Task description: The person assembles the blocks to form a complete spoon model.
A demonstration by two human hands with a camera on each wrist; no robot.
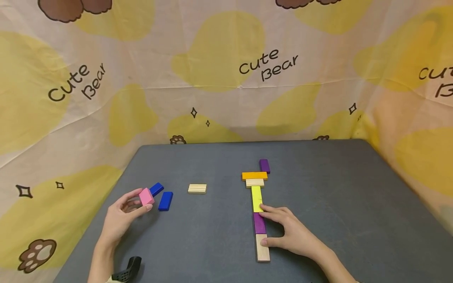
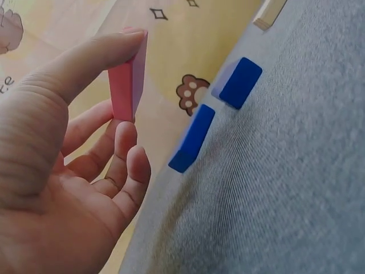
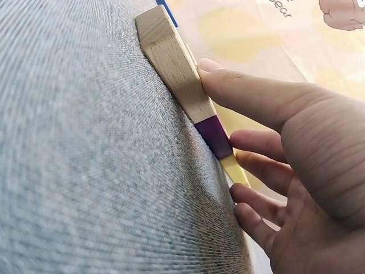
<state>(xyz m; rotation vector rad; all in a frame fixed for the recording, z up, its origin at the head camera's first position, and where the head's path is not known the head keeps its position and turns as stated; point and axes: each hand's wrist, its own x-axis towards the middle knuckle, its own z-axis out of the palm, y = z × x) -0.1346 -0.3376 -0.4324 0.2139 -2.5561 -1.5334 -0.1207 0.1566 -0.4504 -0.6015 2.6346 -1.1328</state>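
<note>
My left hand point(image 1: 117, 221) pinches a pink block point(image 1: 146, 196) between thumb and fingers, held up off the table. In the left wrist view the thumb lies over its top end. Two blue blocks point(image 1: 165, 201) lie just beyond it. On the right, my right hand point(image 1: 295, 235) rests along a straight row of blocks. Its thumb touches the plain wooden block point(image 1: 263, 253) at the near end, and its extended fingers reach the purple block point(image 1: 259, 224) and the yellow block point(image 1: 256, 196). A ridged wooden block point(image 1: 255, 182) and an orange block point(image 1: 255, 175) lie crosswise at the far end.
Beyond the orange block lies another purple block point(image 1: 264, 166). A second ridged wooden block point(image 1: 197, 188) sits apart, left of the row. The grey table point(image 1: 212, 236) backs onto a patterned cloth point(image 1: 219, 98). A black strap point(image 1: 131, 269) shows by the left wrist.
</note>
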